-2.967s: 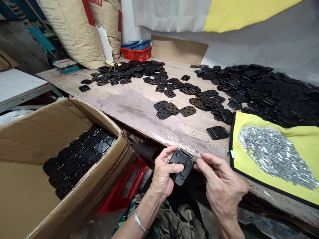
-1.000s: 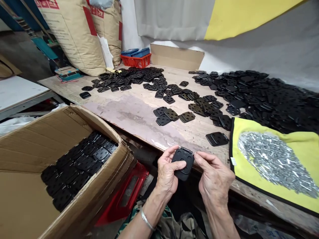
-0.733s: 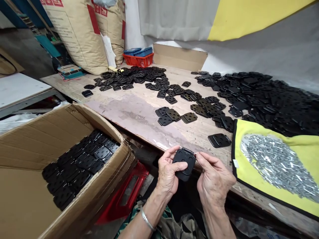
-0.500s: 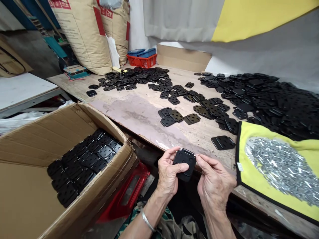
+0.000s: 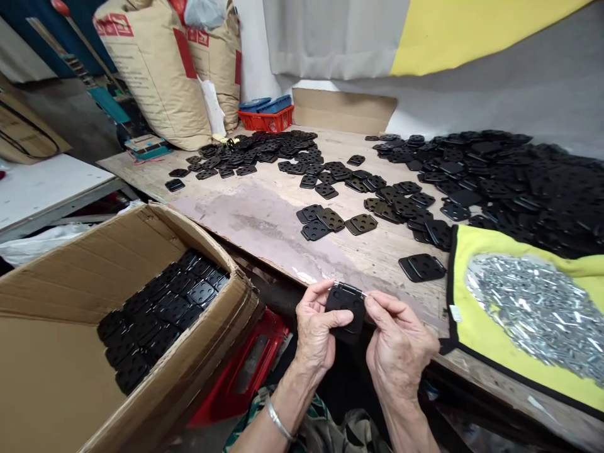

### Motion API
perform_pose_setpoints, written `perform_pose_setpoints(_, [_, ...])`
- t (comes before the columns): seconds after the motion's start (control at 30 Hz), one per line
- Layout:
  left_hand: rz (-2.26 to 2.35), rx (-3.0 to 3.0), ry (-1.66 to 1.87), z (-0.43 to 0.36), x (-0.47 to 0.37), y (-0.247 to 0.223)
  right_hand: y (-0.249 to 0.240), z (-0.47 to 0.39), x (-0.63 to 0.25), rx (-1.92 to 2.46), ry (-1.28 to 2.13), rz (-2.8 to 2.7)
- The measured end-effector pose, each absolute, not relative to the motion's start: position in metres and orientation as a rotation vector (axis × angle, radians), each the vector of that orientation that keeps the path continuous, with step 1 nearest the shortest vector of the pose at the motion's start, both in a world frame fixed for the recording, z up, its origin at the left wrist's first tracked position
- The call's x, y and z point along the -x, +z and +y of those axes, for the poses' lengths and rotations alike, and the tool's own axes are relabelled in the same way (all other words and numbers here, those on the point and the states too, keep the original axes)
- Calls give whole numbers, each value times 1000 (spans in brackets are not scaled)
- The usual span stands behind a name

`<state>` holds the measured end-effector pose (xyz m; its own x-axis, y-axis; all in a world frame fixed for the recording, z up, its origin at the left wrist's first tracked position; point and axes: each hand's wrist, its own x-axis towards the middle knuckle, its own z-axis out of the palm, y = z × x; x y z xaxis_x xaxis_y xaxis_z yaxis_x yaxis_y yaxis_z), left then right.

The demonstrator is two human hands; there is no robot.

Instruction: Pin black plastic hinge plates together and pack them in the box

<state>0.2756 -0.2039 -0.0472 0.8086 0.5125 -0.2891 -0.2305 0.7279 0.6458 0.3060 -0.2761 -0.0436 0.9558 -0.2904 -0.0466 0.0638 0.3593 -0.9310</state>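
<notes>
My left hand [image 5: 315, 330] holds a black hinge [image 5: 357, 305] with holes or dimples in its plate. The thumb lies across the front and the fingertips are at the upper left corner. My right hand [image 5: 401, 343] is closed in a pinch at the right end of the hinge's barrel, on a thin metal pin [image 5: 364, 294] whose silver end shows there. Most of that pin is hidden. To the right, a heap of loose silver pins [image 5: 533, 308] lies on a yellow cloth [image 5: 582, 272] with black edging.
An open cardboard box [image 5: 51, 277] with rows of black hinges [image 5: 172, 307] stands at the left, by a red plastic stool [image 5: 245, 365]. Black hinges [image 5: 509, 176] are heaped and scattered over the wooden table [image 5: 264, 214]. Sacks [image 5: 151, 69] and a red basket [image 5: 268, 119] are behind.
The view has shifted slightly. Both hands stay at the same hinge, and the right fingertips remain at the end of its barrel. Little else differs.
</notes>
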Motion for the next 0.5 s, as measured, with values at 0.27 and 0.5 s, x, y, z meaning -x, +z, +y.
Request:
perform_pose_setpoints(0.27, [460,-715,423,-205,-283,-54,-42,-288,-312,1144,-55,329])
perform_pose_setpoints(0.5, [420,-852,456,-200,-277,-64,-50,-292,-304,1238,-145,197])
